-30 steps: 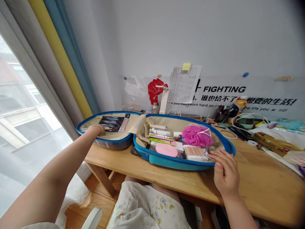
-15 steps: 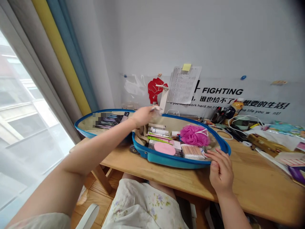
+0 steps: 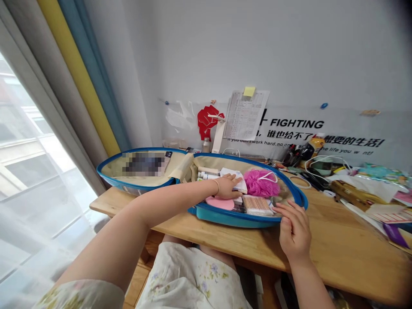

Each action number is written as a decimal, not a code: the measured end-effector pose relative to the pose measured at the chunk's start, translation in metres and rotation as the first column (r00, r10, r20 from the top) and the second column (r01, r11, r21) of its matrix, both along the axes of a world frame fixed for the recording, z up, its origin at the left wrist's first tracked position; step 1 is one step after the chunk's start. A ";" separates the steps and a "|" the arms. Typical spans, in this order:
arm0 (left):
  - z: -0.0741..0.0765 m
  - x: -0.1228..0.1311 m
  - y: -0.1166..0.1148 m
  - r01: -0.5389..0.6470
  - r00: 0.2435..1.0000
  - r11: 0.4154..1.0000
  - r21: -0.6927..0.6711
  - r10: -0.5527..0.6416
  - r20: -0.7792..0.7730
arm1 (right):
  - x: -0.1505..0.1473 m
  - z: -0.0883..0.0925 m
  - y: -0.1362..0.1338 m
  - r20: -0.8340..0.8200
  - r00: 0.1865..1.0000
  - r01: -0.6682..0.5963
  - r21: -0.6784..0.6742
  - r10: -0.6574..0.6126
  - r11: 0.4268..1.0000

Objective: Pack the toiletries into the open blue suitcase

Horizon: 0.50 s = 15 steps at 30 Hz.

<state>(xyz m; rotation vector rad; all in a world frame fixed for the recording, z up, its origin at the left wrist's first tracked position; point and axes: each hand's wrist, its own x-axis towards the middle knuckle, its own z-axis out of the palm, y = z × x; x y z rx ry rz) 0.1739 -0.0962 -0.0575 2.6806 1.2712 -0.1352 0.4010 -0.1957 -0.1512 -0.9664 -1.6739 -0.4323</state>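
A blue suitcase (image 3: 238,218) lies open on the desk, its two halves side by side. In its right half, my left hand (image 3: 225,186) lies flat with fingers stretched over a white, soft-looking packet or cloth (image 3: 237,177). Touching that white thing on the right is a magenta bath puff (image 3: 259,182). A pink oval pad (image 3: 220,203) and a pack of cotton swabs (image 3: 256,205) lie along the near side. White tubes (image 3: 207,175) are partly hidden by my left hand. My right hand (image 3: 295,229) rests at the near right rim, fingers loosely extended over it, thumb apart.
The left half holds a blurred-out flat item (image 3: 146,164). Behind the suitcase stand a small bottle (image 3: 206,145) and a white lamp (image 3: 219,136). An orange-capped bottle (image 3: 317,145), cables and pouches crowd the right of the wooden desk (image 3: 341,240). A curtain (image 3: 77,77) hangs left.
My left hand has come from the suitcase's back edge, where it held something whitish and blurred, down into the right half. A white packet or cloth now lies beneath it. My right hand stays at the rim.
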 end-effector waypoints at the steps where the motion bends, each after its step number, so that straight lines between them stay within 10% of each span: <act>1: -0.001 0.000 -0.001 0.001 1.000 0.999 -0.032 -0.001 -0.020 | 0.000 0.000 0.000 -0.001 1.000 0.000 -0.001 0.000 1.000; 10: 0.004 0.006 0.001 -0.033 0.999 0.993 -0.117 0.033 -0.007 | -0.001 0.000 0.000 -0.004 1.000 0.015 -0.014 -0.015 1.000; 15: 0.031 -0.048 0.032 -0.210 0.969 0.976 0.051 0.201 0.141 | 0.000 0.000 0.000 0.003 1.000 0.000 -0.009 0.000 1.000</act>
